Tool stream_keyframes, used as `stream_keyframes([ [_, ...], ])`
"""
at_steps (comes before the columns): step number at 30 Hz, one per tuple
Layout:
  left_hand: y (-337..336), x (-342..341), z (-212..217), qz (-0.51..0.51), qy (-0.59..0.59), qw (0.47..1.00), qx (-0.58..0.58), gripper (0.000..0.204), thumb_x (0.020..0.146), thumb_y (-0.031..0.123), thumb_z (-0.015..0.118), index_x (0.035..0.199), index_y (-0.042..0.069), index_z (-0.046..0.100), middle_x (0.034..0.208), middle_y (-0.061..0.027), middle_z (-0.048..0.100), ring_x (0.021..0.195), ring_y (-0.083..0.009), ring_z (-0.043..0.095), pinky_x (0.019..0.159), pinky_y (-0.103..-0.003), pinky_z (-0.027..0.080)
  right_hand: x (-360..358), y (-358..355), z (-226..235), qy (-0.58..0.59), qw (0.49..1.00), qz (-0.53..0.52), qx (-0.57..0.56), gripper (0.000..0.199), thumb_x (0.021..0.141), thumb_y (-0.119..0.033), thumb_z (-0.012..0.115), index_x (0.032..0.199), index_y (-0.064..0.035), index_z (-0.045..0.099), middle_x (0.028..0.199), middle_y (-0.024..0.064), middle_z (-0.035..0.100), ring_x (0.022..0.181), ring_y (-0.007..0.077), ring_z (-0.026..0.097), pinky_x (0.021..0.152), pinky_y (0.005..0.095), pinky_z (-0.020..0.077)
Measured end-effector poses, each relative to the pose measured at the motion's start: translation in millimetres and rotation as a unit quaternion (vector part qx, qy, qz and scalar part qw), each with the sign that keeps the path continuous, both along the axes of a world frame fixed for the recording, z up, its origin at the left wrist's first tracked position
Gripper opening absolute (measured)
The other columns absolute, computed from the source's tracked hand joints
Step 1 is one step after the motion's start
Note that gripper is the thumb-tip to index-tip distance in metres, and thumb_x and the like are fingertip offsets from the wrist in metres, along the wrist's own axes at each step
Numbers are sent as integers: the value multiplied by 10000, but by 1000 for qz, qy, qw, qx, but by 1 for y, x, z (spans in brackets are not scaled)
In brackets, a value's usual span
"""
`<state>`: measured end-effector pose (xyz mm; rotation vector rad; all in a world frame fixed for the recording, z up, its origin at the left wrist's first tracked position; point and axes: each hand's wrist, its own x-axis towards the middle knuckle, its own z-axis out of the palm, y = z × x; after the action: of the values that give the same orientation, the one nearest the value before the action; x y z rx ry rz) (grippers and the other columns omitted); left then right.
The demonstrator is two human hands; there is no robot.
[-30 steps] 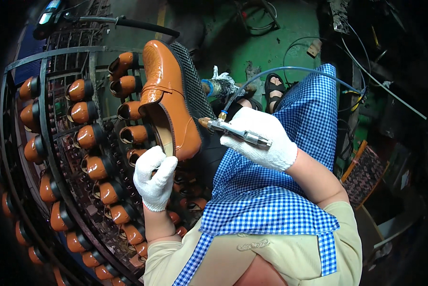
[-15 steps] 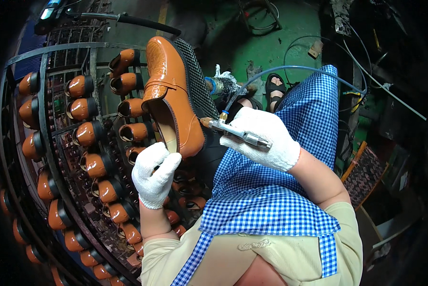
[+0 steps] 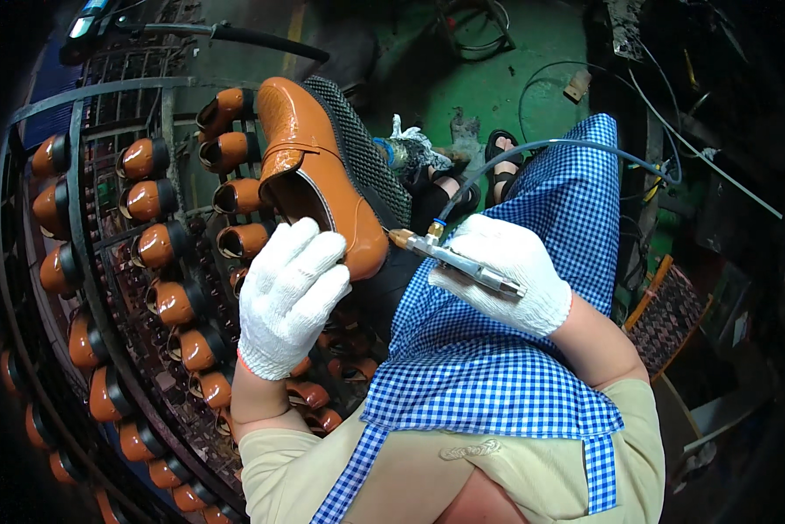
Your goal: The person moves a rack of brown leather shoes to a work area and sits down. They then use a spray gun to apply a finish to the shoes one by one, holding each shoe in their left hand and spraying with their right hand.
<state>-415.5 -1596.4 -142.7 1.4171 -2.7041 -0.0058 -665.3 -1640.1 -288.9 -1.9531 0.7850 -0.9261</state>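
A glossy orange-brown slip-on shoe [image 3: 309, 166], with a dark ribbed sole, stands tilted in front of me, its toe pointing away and its opening facing me. My left hand [image 3: 292, 293], in a white knit glove, lies over the heel end of the opening with its fingers stretched out. They overlap the heel rim; whether they touch it is hard to tell. In my gloved right hand [image 3: 506, 275] is a small metal air gun [image 3: 462, 262]. Its brass-coloured nozzle points at the shoe's heel, just beside the sole. A clear bluish hose [image 3: 541, 144] runs from the gun to the right.
A metal rack [image 3: 78, 166] on the left carries rows of similar orange-brown shoes [image 3: 158, 246]. Beyond the shoe lies a cloth-wrapped pipe end [image 3: 405, 150]. A woven-seat chair [image 3: 667, 306] stands at right, and a stool [image 3: 480, 31] on the green floor ahead.
My left hand has gone from a curled pinch at the heel to stretched fingers. My right hand and the air gun have shifted slightly right and nearer to me. The shoe has tilted a little.
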Motion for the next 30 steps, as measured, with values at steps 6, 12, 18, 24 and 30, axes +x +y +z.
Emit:
stream_keyframes([
  [6, -26, -12, 6, -28, -3, 997, 68, 724, 511, 27, 909, 1160, 117, 601, 1239, -125, 651, 1269, -420, 605, 1105, -587, 449, -16, 3, 8, -5, 1000, -27, 5, 202, 889, -326, 779, 903, -128, 740, 778, 42, 634, 673, 214, 628, 593, 324, 523],
  [12, -47, -25, 5, -38, 14, 998, 52, 632, 666, 70, 874, 1237, 94, 604, 1230, -152, 623, 1160, -407, 629, 1043, -622, 450, -26, 2, 12, -12, 998, -66, 7, 211, 867, -303, 805, 898, -106, 736, 773, 62, 655, 677, 225, 645, 594, 331, 529],
  [18, -68, -41, 0, -13, 35, 999, 35, 701, 686, 12, 858, 1305, 103, 543, 1248, -163, 597, 1195, -419, 589, 1067, -551, 466, -31, -7, 16, -27, 993, -116, -15, 180, 850, -233, 823, 894, -86, 730, 771, 70, 652, 674, 241, 649, 592, 335, 529],
  [24, -102, -52, -8, 22, 31, 999, -27, 472, 853, 112, 795, 1253, 62, 548, 1181, -188, 609, 1102, -401, 606, 945, -473, 509, -25, -31, 19, -8, 984, -173, -34, 173, 886, -240, 799, 913, -82, 734, 769, 85, 646, 651, 246, 650, 583, 348, 529],
  [30, -145, -55, -15, 133, -22, 989, -67, 358, 895, 179, 751, 1166, 12, 589, 1093, -189, 620, 1034, -391, 626, 916, -445, 519, -7, -70, 18, -33, 980, -194, -14, 215, 950, -287, 743, 965, -74, 762, 795, 110, 660, 674, 262, 677, 614, 355, 540],
])
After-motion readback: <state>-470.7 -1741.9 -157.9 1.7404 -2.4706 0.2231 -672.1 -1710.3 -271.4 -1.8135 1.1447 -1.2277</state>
